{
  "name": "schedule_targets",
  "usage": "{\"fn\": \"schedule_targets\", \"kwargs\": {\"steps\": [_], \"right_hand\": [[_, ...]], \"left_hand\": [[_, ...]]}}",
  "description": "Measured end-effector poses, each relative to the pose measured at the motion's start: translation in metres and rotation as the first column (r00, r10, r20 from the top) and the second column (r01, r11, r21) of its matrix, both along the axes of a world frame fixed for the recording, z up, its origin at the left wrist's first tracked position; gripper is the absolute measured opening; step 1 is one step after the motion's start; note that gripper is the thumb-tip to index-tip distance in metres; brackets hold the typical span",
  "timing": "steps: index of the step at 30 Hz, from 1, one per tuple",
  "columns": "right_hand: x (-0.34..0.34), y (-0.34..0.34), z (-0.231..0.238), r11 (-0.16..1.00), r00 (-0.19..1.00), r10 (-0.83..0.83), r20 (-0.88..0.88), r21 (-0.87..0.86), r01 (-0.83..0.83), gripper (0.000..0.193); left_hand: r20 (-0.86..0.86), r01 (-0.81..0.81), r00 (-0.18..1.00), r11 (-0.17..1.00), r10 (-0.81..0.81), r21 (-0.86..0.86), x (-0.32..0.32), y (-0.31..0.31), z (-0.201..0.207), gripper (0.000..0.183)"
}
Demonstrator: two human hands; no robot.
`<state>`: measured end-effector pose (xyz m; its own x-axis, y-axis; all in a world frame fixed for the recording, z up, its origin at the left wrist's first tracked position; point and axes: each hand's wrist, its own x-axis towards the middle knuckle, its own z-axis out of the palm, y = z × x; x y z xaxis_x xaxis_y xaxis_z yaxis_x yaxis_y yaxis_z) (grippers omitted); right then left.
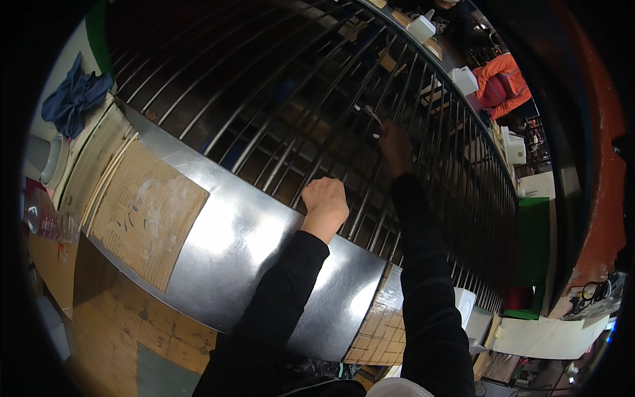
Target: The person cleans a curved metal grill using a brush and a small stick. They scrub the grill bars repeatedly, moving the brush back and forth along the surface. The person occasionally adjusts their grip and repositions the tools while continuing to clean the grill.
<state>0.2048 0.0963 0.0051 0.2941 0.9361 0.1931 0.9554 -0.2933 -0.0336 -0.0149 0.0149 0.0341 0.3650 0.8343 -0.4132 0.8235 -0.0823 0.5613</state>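
My left hand (325, 200) is closed in a fist at the edge where a shiny metal sheet (278, 231) meets a row of metal bars (291, 149). What its fingers hold, if anything, is hidden beneath the fist. Farther out and to the right, my right hand (395, 149) reaches over the bars in shadow, its fingers closed. A small, shiny, light-coloured piece (372, 114) sticks out at its fingertips. Its kind is too blurred to tell. Dark sleeves cover both my forearms.
Cardboard sheets (149, 215) lie on the metal to the left. A blue cloth (76, 96) and a clear plastic bottle (49, 215) are at the left edge. Beyond the bars, white boxes (464, 80) stand near a person in orange (504, 86). A green panel (533, 248) stands right.
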Motion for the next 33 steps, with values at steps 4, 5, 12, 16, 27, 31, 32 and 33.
{"fn": "schedule_targets", "kwargs": {"steps": [4, 5, 12, 16, 27, 31, 32, 33], "right_hand": [[-0.011, -0.045, -0.005, 0.990, 0.987, 0.142, -0.075, 0.020, -0.141, 0.016], [-0.013, -0.053, -0.006, 0.990, 0.989, 0.135, -0.063, -0.032, -0.138, 0.018], [-0.008, 0.011, 0.004, 0.994, 0.998, 0.002, 0.067, -0.107, 0.005, 0.020], [-0.017, 0.005, 0.007, 0.993, 0.995, 0.075, 0.060, -0.092, -0.069, 0.019], [-0.020, 0.000, 0.007, 0.994, 0.997, 0.076, -0.010, -0.083, -0.077, 0.022], [-0.029, -0.018, 0.003, 0.997, 0.995, 0.071, -0.068, 0.021, -0.070, 0.025], [-0.036, -0.032, 0.001, 0.997, 0.997, 0.072, -0.031, -0.013, -0.073, 0.025], [-0.045, -0.051, 0.000, 0.996, 0.997, 0.073, 0.006, -0.048, -0.073, 0.026]], "left_hand": [[0.026, 0.025, 0.999, 1.000, -0.025, 0.016, -0.003, -0.001, -0.001, 0.017], [0.032, 0.034, 0.999, 0.999, -0.034, 0.016, -0.004, -0.001, -0.003, 0.017], [0.014, 0.051, 0.999, 0.996, -0.052, 0.067, -0.006, -0.001, -0.006, 0.015], [0.014, 0.062, 0.998, 0.997, -0.062, 0.042, -0.008, 0.002, -0.006, 0.016], [0.068, 0.061, 0.996, 0.998, -0.062, 0.024, -0.008, 0.002, -0.010, 0.020], [0.041, 0.083, 0.996, 0.997, -0.083, -0.001, -0.011, 0.003, -0.009, 0.021], [0.042, 0.085, 0.996, 0.996, -0.084, -0.009, -0.011, 0.003, -0.009, 0.021], [0.044, 0.088, 0.995, 0.996, -0.087, -0.018, -0.011, 0.003, -0.008, 0.022]]}}
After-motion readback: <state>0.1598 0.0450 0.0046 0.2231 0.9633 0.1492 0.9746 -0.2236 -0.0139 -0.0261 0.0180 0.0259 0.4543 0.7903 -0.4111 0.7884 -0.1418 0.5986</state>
